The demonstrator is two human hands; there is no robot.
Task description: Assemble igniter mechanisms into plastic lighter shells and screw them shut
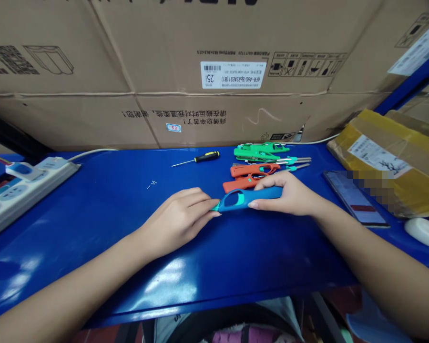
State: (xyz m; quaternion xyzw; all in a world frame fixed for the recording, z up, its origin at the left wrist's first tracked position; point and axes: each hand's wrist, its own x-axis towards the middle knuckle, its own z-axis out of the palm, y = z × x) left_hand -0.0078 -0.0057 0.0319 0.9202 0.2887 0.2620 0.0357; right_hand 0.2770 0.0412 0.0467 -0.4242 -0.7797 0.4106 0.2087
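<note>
A blue utility lighter with a turquoise trigger lies level between both hands, just above the blue tabletop. My left hand is closed round its turquoise nozzle end, hiding the nozzle. Around the handle, at the other end, my right hand is closed with the thumb on the near side. Right behind it lie orange lighters, and behind those, green lighters with metal nozzles pointing right. A black and yellow screwdriver rests farther back, left of them. Several tiny screws are scattered beyond my left hand.
A white power strip with a plug runs along the left side. On the right are a phone, a taped cardboard parcel and a white rounded object. Large cardboard boxes wall off the back of the blue table.
</note>
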